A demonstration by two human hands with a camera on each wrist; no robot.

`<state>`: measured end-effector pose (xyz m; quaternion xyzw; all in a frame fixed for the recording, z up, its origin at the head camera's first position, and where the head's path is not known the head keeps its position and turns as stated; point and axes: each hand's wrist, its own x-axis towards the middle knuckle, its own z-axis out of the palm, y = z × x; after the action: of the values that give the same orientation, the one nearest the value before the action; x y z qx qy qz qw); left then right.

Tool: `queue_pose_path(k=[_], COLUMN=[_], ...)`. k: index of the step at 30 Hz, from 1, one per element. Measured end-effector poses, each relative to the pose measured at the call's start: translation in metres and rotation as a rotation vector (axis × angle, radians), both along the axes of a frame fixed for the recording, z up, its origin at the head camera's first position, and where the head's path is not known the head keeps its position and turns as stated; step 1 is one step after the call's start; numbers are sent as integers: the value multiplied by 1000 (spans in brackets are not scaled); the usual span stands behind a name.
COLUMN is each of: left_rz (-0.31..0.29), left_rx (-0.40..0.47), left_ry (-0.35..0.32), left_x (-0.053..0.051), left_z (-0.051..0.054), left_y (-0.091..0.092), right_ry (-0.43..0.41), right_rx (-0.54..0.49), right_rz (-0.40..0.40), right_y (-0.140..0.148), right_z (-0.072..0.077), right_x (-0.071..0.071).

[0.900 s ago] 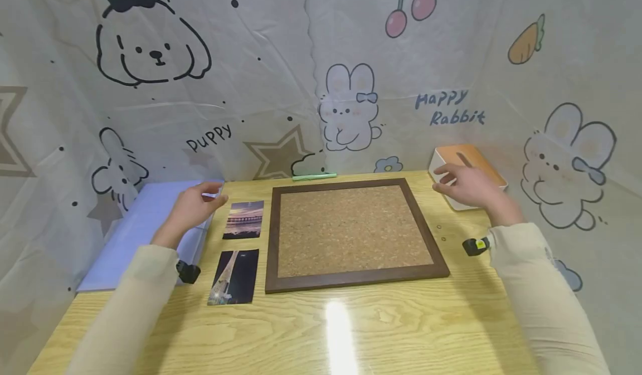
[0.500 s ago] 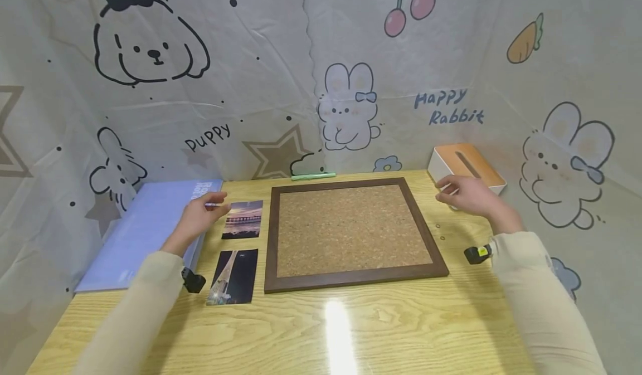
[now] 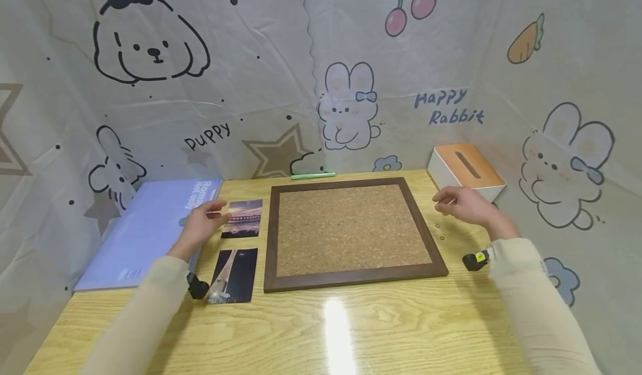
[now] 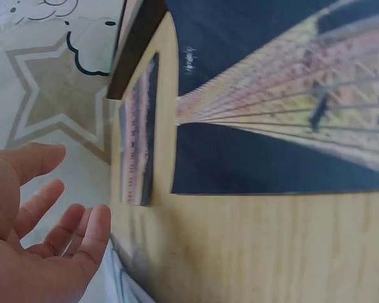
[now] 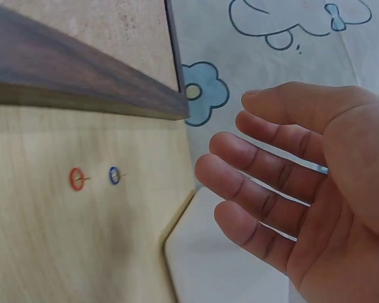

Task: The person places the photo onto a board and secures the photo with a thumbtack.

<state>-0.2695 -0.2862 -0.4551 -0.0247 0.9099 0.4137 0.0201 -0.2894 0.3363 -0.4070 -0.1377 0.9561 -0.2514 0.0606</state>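
My left hand (image 3: 200, 227) hovers over the right edge of the blue book, beside the sunset pier photo (image 3: 244, 219). In the left wrist view, its fingers are loosely bent and hold nothing. Below that photo lies a night tower photo (image 3: 238, 280). A cork board (image 3: 351, 230) with a dark wood frame lies to the right of both photos. My right hand (image 3: 467, 205) is in the air in front of the tissue box, fingers relaxed, holding nothing. Between it and the board lie two thumbtacks, a red thumbtack (image 5: 77, 178) and a blue thumbtack (image 5: 115, 175).
A blue book (image 3: 145, 230) lies at the left of the wooden table (image 3: 301, 336). At the back right stands a white tissue box (image 3: 466, 166) with an orange lid. A green pen (image 3: 313, 175) lies behind the board. A printed curtain (image 3: 271, 57) closes off the back and sides.
My left hand has moved right and slightly toward me, from over the book to beside the sunset photo. The right hand has dropped slightly toward the table's front. The objects have stayed in place.
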Motion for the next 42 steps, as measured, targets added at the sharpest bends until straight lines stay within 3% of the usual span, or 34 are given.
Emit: queue_pose_path(k=[13, 19, 32, 42], left_rz=[41, 65, 59, 60], left_rx=[-58, -59, -79, -34], left_ry=[-38, -59, -59, -134], left_x=[-3, -3, -5, -6], left_z=[-20, -26, -21, -19], left_y=[4, 7, 14, 14], right_ry=[-85, -82, -76, -20], right_rx=[-59, -16, -79, -26], right_rz=[-2, -6, -4, 20], right_y=[15, 18, 20, 19], right_z=[-38, -51, -63, -64], right_x=[-1, -1, -4, -6])
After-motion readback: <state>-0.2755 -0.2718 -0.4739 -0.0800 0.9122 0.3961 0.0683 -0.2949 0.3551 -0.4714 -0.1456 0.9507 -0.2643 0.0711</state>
